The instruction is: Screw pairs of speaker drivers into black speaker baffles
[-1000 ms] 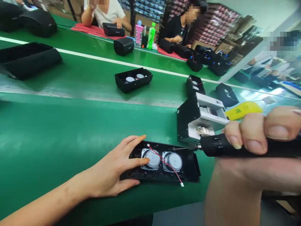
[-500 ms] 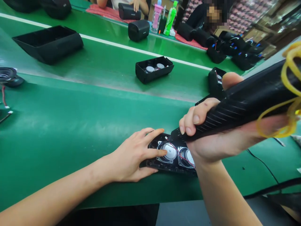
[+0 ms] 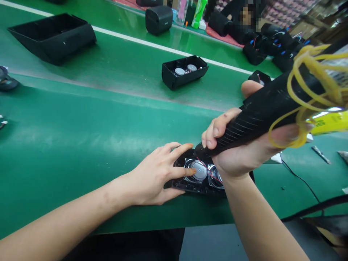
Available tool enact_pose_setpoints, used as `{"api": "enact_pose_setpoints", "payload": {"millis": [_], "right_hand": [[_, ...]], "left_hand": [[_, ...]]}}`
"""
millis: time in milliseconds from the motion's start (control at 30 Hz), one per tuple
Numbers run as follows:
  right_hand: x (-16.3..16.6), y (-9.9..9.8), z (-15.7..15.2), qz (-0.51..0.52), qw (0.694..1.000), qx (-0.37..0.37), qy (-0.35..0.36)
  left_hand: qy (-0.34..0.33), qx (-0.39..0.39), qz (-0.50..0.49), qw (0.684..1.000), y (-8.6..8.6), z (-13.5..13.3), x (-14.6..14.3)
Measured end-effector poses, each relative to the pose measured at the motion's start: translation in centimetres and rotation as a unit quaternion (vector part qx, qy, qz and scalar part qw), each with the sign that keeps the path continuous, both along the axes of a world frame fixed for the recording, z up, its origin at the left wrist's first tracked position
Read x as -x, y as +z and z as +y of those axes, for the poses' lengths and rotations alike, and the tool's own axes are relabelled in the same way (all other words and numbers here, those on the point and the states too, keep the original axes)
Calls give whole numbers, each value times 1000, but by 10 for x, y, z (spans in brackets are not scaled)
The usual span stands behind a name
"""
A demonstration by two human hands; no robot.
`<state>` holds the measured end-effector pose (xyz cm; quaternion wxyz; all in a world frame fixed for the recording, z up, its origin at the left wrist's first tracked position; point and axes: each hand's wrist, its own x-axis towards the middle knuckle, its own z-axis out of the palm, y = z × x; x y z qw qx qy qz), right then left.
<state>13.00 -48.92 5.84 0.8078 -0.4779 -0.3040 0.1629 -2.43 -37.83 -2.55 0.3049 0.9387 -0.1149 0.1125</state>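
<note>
on the green table (image 3: pixel 81 127), at its near edge, the open left hand (image 3: pixel 154 177) presses the speaker panel (image 3: pixel 187 185); right hand (image 3: pixel 239 159) fingers (image 3: pixel 217 131) grip the screwdriver (image 3: pixel 261 108), tip down. 2 drivers (image 3: pixel 200 170) seated; fastening seems underway.

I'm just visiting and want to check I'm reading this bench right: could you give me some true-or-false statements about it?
1. The right hand grips a black power screwdriver. True.
2. The left hand hovers clear of the speaker panel. False: it rests on the panel, one fingertip on a round driver.
3. Yellow bands loop around the screwdriver. True.
4. The open black housing on the green belt is empty. False: two round drivers lie inside.
</note>
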Motion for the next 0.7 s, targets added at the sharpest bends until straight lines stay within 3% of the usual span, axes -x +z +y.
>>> {"api": "enact_pose_setpoints", "payload": {"millis": [333, 700], "right_hand": [[-1, -10, -1, -33, 999, 2, 10], [-3, -36, 2, -97, 994, -44, 31]], "left_hand": [[-2, -6, 3, 1000, 1, -1, 1], [-7, -19, -7, 1000, 2, 1, 0]]}}
